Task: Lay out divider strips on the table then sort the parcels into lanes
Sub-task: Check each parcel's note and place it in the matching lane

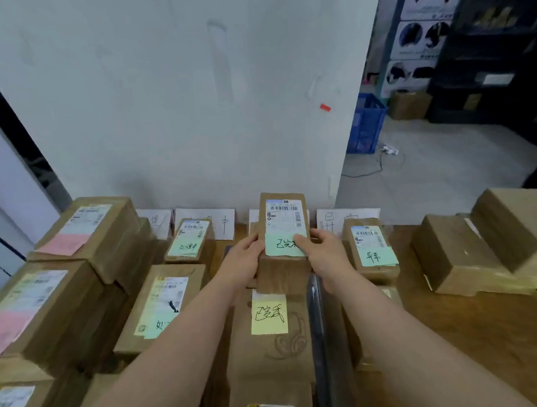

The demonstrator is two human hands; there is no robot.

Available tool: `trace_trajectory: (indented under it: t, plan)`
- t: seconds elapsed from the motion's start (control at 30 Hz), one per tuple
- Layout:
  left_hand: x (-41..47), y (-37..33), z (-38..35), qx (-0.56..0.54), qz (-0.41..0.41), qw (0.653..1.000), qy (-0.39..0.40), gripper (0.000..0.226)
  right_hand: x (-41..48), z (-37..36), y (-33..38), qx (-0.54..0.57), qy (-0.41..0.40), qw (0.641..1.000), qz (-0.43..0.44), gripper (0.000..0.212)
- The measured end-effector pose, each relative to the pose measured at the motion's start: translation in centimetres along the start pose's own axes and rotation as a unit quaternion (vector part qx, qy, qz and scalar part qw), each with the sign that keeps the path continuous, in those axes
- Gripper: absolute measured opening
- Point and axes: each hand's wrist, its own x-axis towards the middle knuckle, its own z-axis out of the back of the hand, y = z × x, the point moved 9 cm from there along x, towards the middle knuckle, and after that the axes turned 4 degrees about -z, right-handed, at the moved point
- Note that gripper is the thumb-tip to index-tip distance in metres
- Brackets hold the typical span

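The left grip (243, 260) and right grip (325, 252) clasp one parcel (283, 276) over the middle of the table (466, 332).

The wooden table meets a white wall (185, 80). Tall stacks (80, 252) with pink notes fill its left side, and two plain boxes (479, 249) sit at its right. Each grip curls round one long side of the parcel, and the right thumb lies across its green note (280, 246). Its near end overlaps a flat parcel (274, 355) bearing a yellow note (268, 315); I cannot tell whether the two touch. A dark strip (317, 329) runs toward the wall just right of the flat parcel, with a right parcel (370, 246) beyond it and a left parcel (189, 241) on the other side, both green-noted. White signs (207, 221) lean on the wall behind.
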Motion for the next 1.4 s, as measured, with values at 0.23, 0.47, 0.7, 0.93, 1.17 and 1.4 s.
trace_trajectory:
  t: [0.23,0.47,0.7,0.93,1.17,1.4]
  plan:
    - [4.4,1.2,0.7,-0.003,0.007,1.0,0.02,0.033,3.3,-1.5,-1.0,-0.03,-0.03,0.999,-0.02,0.041]
    - [6.2,3.1,1.0,0.0,0.024,1.0,0.0,0.043,4.6,-2.1,-2.1,-0.043,-0.026,0.998,-0.031,0.047]
    - [5.5,1.5,1.9,0.067,-0.015,0.995,-0.067,0.046,4.0,-1.6,-1.4,-0.074,-0.024,0.997,-0.014,0.054]
    - [1.9,-4.6,1.8,0.299,-0.184,0.929,-0.117,0.034,1.5,0.9,1.8,-0.195,-0.06,0.976,0.073,0.057]
    - [-3.1,-8.6,-3.3,0.417,-0.257,0.862,-0.132,0.044,-2.6,6.3,3.4,-0.283,-0.08,0.945,0.145,0.049]
    - [-7.5,-10.2,-12.7,0.445,-0.288,0.838,-0.132,0.04,-6.3,16.4,2.5,-0.315,-0.074,0.932,0.163,0.048]
